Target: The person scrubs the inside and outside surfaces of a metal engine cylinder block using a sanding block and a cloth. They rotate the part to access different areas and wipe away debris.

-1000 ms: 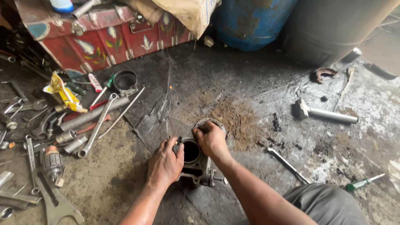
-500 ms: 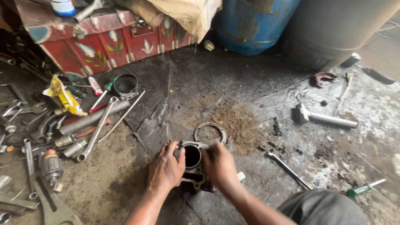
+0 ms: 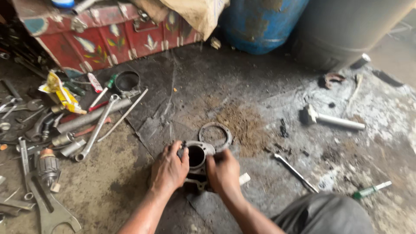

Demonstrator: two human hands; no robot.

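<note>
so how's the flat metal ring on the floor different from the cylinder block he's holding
The ring is thin and flat, lying loose on the floor; the block is thick and chunky with a deep round bore. No hand touches the ring, while the left hand and right hand grip the block from either side. Both are grimy grey metal with a round opening.

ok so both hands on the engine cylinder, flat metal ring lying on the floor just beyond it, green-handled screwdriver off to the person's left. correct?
One slip: the green-handled screwdriver lies to the person's right, as the head view shows. Both the left hand and right hand grip the engine cylinder, flat metal ring just beyond.
</note>
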